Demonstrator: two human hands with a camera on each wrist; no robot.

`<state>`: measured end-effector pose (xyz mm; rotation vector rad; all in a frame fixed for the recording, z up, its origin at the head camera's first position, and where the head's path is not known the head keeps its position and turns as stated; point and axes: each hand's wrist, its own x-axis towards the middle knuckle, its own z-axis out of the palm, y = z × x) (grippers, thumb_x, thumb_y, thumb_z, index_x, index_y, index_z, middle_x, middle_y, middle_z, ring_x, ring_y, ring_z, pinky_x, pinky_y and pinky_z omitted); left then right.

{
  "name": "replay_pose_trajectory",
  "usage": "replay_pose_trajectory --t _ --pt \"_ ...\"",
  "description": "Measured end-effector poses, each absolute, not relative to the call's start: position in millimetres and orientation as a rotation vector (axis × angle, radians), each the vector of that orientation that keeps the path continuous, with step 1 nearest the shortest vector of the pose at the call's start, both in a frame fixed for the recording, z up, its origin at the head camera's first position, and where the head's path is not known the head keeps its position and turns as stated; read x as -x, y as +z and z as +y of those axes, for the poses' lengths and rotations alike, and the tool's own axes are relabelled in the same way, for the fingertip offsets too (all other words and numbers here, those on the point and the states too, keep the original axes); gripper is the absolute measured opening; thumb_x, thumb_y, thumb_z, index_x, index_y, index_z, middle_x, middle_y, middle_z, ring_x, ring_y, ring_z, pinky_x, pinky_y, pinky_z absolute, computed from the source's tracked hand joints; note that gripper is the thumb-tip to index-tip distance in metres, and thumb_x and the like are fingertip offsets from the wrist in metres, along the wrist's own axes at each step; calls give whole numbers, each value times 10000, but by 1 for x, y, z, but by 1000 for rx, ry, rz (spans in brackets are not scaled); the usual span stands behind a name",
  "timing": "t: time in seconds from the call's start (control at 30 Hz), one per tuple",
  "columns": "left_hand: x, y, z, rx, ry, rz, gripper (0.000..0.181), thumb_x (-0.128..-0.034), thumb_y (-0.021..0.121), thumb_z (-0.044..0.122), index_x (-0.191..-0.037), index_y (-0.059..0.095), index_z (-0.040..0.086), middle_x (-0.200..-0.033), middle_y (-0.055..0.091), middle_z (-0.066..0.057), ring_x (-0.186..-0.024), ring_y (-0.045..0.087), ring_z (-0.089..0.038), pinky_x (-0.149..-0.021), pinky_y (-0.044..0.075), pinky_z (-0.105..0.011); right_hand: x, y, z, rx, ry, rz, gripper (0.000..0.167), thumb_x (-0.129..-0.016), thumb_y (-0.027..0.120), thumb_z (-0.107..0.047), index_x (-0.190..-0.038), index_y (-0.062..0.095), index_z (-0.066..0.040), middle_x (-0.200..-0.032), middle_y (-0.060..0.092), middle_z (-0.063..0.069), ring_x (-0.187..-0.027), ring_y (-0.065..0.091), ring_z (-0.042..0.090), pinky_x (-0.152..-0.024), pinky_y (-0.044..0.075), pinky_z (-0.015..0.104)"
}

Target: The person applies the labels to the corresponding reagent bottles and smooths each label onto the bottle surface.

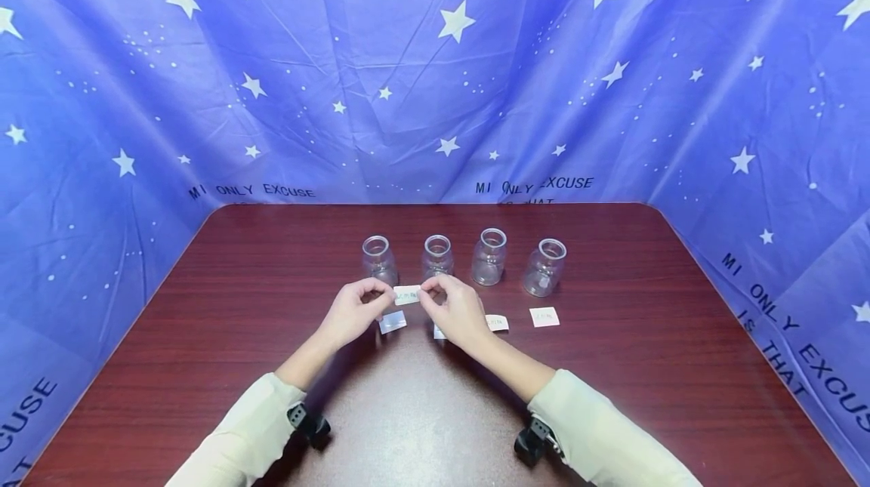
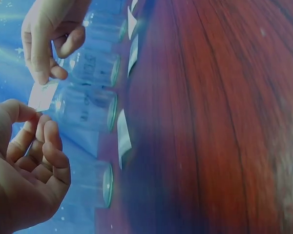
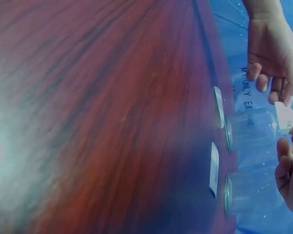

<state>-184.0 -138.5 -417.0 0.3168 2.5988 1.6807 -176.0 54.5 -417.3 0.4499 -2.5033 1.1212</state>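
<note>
A small white paper label [image 1: 407, 294] with handwriting is held up by both hands, in front of the jars. My left hand [image 1: 352, 313] pinches its left end between thumb and finger, and my right hand [image 1: 457, 312] pinches the right end. In the left wrist view the label [image 2: 42, 96] looks flat between the two sets of fingertips. Just behind the hands stand two upright open glass jars, the leftmost jar [image 1: 378, 254] and the one beside it [image 1: 437, 251]; fingers cover part of their lower bodies. Below the label lies a bluish-white slip [image 1: 393, 322].
Two more glass jars, one [image 1: 489, 259] set slightly back and the rightmost [image 1: 545, 269], continue the row. A written label [image 1: 544, 317] lies before the rightmost jar; another [image 1: 498, 323] and a slip [image 1: 439, 332] are partly behind my right hand. A starry blue curtain [image 1: 421, 79] surrounds the table [image 1: 224, 306].
</note>
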Motion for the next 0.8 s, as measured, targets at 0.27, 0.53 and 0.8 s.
replay_pose_trajectory --t 0.27,0.53,0.8 --pt "190 -421 -152 -320 1628 2674 137 -812 713 160 -864 669 42 -745 653 -62 -598 531 -70 -536 438 -186 184 -413 41 -377 1248 -2587 60 -832 633 -207 -839 673 -163 -715 639 -57 -591 510 21 -516 398 185" --pt "194 -423 -159 -235 1546 2791 119 -814 712 176 -855 668 74 -712 642 -30 -616 530 -85 -558 435 -202 194 -413 27 -352 1245 -2638 82 -844 620 -230 -855 671 -166 -723 645 -58 -678 573 53 -607 442 221" --pt "200 -430 -165 -197 1496 2883 121 -823 704 195 -842 665 82 -698 640 -29 -603 531 -61 -569 436 -197 204 -421 13 -310 1196 -2673 88 -853 625 -234 -861 673 -161 -679 636 -60 -568 502 23 -572 424 221"
